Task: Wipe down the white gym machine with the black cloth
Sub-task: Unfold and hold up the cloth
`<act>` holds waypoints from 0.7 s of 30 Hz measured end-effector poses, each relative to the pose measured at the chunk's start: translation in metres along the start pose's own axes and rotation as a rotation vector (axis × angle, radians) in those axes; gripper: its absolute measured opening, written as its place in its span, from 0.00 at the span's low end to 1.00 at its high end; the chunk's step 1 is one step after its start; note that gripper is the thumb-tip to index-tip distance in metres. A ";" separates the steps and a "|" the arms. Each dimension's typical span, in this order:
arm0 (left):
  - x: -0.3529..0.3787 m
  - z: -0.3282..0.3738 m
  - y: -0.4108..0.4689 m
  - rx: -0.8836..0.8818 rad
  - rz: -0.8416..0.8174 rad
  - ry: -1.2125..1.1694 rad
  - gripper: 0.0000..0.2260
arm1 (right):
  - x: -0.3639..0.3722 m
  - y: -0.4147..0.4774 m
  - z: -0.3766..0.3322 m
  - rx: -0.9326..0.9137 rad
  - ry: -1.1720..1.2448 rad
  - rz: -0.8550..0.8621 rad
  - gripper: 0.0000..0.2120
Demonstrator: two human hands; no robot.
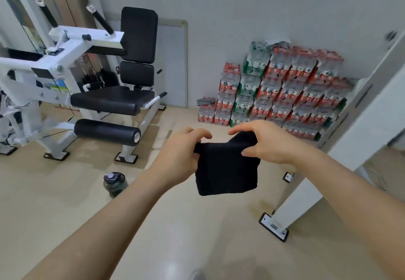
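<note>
I hold a folded black cloth (pixel 226 168) in front of me at mid-frame, above the floor. My left hand (pixel 179 154) grips its upper left corner, fingers curled over the edge. My right hand (pixel 266 142) pinches the upper right corner, thumb underneath. The cloth hangs down between both hands. A white gym machine (pixel 54 60) with black seat, back pads and a leg roller stands at the left, well away from the cloth. A second white machine's slanted frame (pixel 324 183) rises at the right, close to my right forearm.
A dark water jug (pixel 115 183) stands on the beige floor left of my left forearm. Stacked packs of bottled water (pixel 282 91) line the back wall. The right frame's black-edged foot plate (pixel 274 227) sits on the floor.
</note>
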State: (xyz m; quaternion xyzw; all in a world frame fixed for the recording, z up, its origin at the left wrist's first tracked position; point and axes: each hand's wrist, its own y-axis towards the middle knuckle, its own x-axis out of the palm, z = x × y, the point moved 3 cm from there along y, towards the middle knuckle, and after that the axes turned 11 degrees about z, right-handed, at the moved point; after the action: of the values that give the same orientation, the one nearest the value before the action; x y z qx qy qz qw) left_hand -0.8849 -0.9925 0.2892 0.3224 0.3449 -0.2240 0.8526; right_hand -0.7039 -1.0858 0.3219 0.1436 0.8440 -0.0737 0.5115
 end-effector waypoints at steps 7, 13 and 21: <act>0.011 -0.076 0.129 -0.262 -0.041 -0.260 0.08 | -0.003 0.134 0.034 0.190 0.435 0.171 0.04; 0.040 -0.131 0.236 -0.509 -0.021 -0.645 0.14 | -0.002 0.249 0.047 0.216 0.445 0.317 0.09; 0.092 -0.209 0.415 -0.636 0.029 -0.794 0.13 | 0.008 0.424 0.067 0.470 0.778 0.464 0.18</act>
State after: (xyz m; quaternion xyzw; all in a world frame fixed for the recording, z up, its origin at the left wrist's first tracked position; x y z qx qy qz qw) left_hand -0.6659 -0.5726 0.2695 -0.0584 0.0407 -0.2013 0.9769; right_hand -0.5164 -0.7012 0.2928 0.4552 0.8785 -0.0872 0.1159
